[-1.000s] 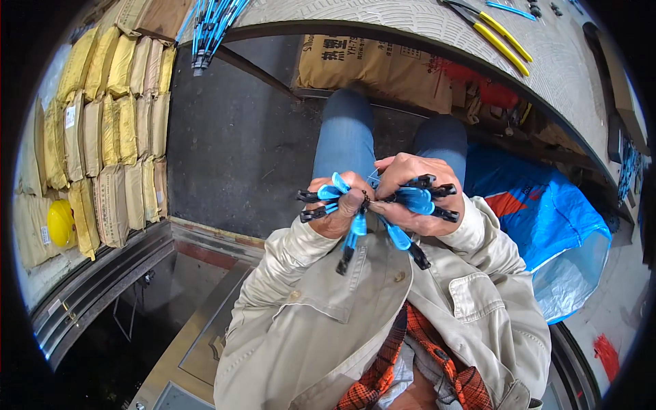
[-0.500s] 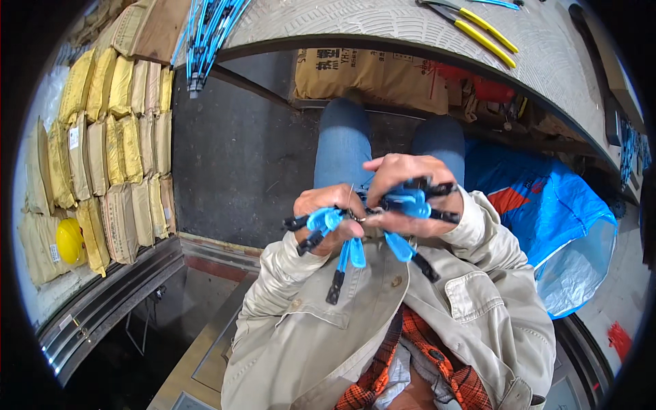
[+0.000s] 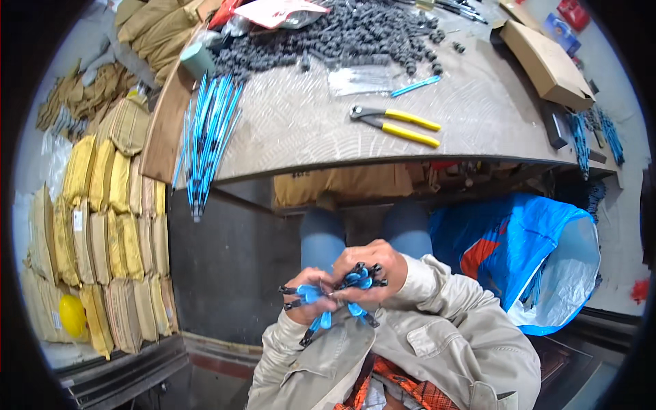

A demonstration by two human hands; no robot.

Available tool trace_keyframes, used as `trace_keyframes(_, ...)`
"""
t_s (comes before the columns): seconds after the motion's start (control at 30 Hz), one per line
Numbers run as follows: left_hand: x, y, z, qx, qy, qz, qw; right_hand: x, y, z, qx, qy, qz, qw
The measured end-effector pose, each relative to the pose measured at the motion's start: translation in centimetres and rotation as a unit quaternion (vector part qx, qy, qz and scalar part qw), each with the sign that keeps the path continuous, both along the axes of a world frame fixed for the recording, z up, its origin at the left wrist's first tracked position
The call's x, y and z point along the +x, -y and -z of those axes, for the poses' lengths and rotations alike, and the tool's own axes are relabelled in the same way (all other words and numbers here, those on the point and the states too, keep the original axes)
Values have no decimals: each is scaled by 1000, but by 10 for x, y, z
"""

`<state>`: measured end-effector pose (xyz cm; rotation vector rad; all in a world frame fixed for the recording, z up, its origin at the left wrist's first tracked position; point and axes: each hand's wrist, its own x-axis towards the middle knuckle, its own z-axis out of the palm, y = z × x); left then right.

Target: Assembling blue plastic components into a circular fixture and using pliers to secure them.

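My left hand (image 3: 305,301) and my right hand (image 3: 372,265) meet in front of my jacket, over my lap. Their fingers are closed around a bundle of blue strips with black ends (image 3: 357,279), several of which fan out toward me. Thumbs and fingertips pinch together at the middle, where a thin wire-like piece seems to run between them; it is too small to make out clearly. The rest of the bundle is hidden behind the hands.
On the table (image 3: 287,133) ahead are yellow-handled pliers (image 3: 396,125), a heap of small black parts (image 3: 321,37) and more blue strips (image 3: 208,130) overhanging its edge. A blue bag (image 3: 540,239) stands at right; stacked packages (image 3: 109,232) stand at left.
The view has tilted up, so more of the tabletop shows and my hands sit lower and smaller in the picture. Both hands stay together on the bundle.
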<state>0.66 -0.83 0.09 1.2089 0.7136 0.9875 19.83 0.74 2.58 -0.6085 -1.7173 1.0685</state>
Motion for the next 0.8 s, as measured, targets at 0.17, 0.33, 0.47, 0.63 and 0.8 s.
trace_keyframes(0.17, -1, -7, 13, 14, 25, -6, 1000, 3, -9, -2, -15, 20, 3, 1000)
trace_keyframes(0.33, -12, -27, 32, 4, 13, 50, 999, 13, -34, 11, -96, 15, -106, 990)
trace_keyframes(0.47, -22, -43, 40, -18, 37, 73, 996, 37, -75, -14, -144, -15, -257, 955)
trace_keyframes(0.63, -26, -57, 34, -119, 60, 73, 988, 152, -226, -41, 1, 90, 51, 995)
trace_keyframes(0.8, -17, -77, 37, -82, 41, 90, 992, 298, -348, -31, -29, 391, 547, 739)
